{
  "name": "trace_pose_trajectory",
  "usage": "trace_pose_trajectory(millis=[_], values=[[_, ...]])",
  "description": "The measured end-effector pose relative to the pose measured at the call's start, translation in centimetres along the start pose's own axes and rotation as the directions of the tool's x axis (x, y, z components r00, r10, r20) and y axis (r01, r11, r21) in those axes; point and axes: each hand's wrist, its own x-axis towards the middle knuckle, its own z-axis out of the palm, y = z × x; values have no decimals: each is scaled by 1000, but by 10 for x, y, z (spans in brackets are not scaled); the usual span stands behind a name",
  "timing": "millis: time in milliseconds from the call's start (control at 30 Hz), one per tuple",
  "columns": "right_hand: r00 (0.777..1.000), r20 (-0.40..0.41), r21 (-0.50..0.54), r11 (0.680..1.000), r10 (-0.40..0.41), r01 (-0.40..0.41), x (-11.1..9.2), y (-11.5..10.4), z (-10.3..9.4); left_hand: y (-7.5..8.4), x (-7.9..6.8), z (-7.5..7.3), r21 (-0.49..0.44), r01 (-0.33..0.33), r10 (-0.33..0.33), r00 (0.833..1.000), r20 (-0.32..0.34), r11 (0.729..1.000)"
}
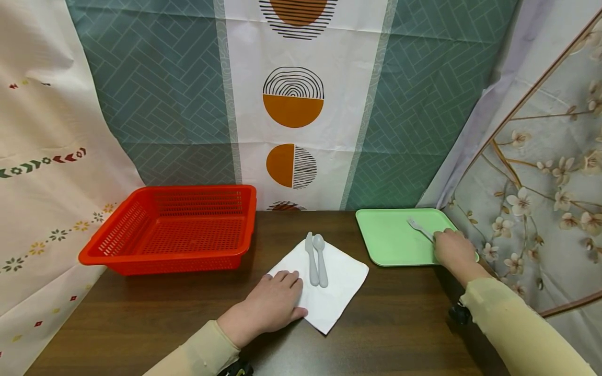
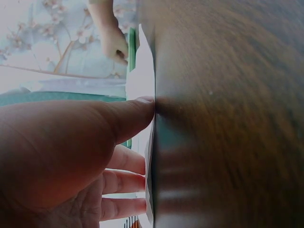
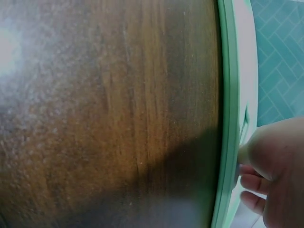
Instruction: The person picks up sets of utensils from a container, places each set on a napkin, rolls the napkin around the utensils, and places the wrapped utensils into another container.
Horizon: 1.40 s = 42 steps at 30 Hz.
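At the right, my right hand point(image 1: 453, 251) pinches the handle of a light grey fork point(image 1: 420, 230) on a light green tray point(image 1: 385, 237); its tines point away to the left. The right wrist view shows the thumb and curled fingers at the tray's near rim point(image 3: 230, 95). My left hand point(image 1: 275, 303) rests on the left edge of a white napkin point(image 1: 340, 274), its thumb and fingertips pressing the napkin in the left wrist view. A grey knife point(image 1: 312, 266) and a grey spoon point(image 1: 322, 266) lie side by side on the napkin, just right of the left fingers.
A red plastic basket point(image 1: 174, 258) with perforated walls stands at the left back of the brown wooden table point(image 1: 390, 318). Patterned cloth point(image 1: 291, 172) hangs behind the table, and floral cloth point(image 1: 522, 219) borders the right side, close to the tray.
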Motion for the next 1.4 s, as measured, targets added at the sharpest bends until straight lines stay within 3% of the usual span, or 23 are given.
trace_pose_trajectory(millis=[300, 967, 1400], values=[[999, -39, -35, 999, -22, 21, -2, -5, -3, 0, 0, -1, 2, 2, -2, 1000, 3, 1000], [1000, 17, -22, 1000, -21, 21, 0, -4, -2, 0, 1, 4, -5, 12, -12, 1000, 17, 1000], [996, -77, -15, 999, -47, 46, -4, -9, 2, 1, 0, 2, -3, 10, -10, 1000, 12, 1000]])
